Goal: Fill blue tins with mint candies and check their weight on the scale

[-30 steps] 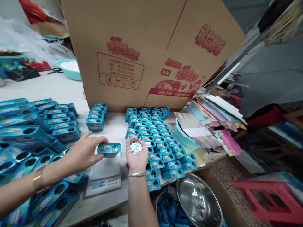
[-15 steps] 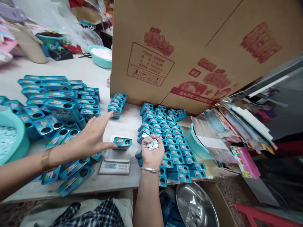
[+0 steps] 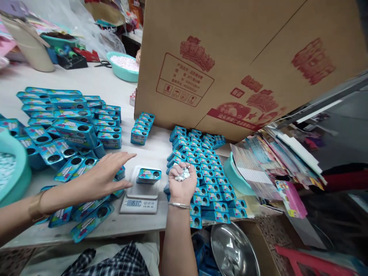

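Observation:
My left hand (image 3: 110,174) hovers to the left of a small white digital scale (image 3: 130,209), thumb and fingers apart, with nothing in it. On the scale's plate stands one blue printed box (image 3: 148,175) with a round hole in its top; pale pieces show inside. My right hand (image 3: 182,189) is cupped, palm up, just right of the scale. Several small pale blue and white candies (image 3: 181,175) lie in its curled fingers and palm. Lit digits show on the scale's display (image 3: 134,204).
Rows of blue boxes (image 3: 215,186) stand at right, a loose pile (image 3: 74,132) at left. A turquoise basin (image 3: 21,168) of pale blue pieces sits at the left edge. A big carton (image 3: 224,46) rises behind; a steel bowl (image 3: 234,245) lies below the table edge.
My left hand has drawn back left, away from the box on the scale. My right hand still cups the candies, its fingers curled in more.

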The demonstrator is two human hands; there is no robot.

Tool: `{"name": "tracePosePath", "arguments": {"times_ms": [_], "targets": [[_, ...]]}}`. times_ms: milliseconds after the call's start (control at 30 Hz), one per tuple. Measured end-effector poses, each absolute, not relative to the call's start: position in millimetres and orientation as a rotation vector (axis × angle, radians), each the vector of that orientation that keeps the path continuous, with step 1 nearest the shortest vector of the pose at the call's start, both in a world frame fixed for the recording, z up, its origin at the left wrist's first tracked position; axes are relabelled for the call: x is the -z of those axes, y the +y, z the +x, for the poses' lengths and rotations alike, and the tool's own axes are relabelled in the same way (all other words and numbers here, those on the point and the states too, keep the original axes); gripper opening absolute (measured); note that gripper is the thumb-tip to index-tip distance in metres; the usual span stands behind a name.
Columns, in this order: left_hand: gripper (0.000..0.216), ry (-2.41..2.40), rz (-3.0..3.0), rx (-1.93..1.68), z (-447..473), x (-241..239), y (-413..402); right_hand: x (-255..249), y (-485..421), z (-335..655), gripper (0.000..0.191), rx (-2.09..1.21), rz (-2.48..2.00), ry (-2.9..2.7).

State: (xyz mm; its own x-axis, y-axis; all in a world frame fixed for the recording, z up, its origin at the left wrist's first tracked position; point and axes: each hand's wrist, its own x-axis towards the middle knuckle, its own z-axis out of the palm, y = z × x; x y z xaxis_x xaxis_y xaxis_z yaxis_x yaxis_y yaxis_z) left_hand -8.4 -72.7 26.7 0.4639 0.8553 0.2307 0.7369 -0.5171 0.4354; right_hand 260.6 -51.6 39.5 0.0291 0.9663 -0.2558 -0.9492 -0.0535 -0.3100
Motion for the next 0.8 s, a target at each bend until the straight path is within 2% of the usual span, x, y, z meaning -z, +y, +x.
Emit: {"name": "tracePosePath", "arguments": {"times_ms": [300, 467, 533, 633, 700, 800], "targets": [[0.075, 1.299, 2.461, -0.465, 35.3, -34.3, -67.6, -43.4, -42.2, 243.8, 0.012, -1.575, -0.481, -0.053], [0.081, 1.368, 2.508, -0.29, 62.7, -36.9, -59.3, -44.9, -41.8, 247.6, 0.013, -1.615, -0.428, -0.024], [0.064, 1.369, 2.567, -0.169, 72.2, -37.7, -55.0, -45.5, -43.4, 252.4, 0.014, -1.621, -0.395, -0.002], [0.025, 1.315, 2.654, -0.082, 80.9, -40.2, -39.3, -46.5, -47.2, 262.6, 0.014, -1.613, -0.351, 0.011], [0.017, 1.311, 2.71, -0.135, 83.4, -42.9, -18.0, -47.5, -50.2, 270.4, 0.014, -1.593, -0.322, 0.035], [0.018, 1.42, 2.781, -0.222, 88.1, -46.0, 33.1, -49.3, -54.1, 281.6, 0.014, -1.573, -0.292, 0.079]]}}
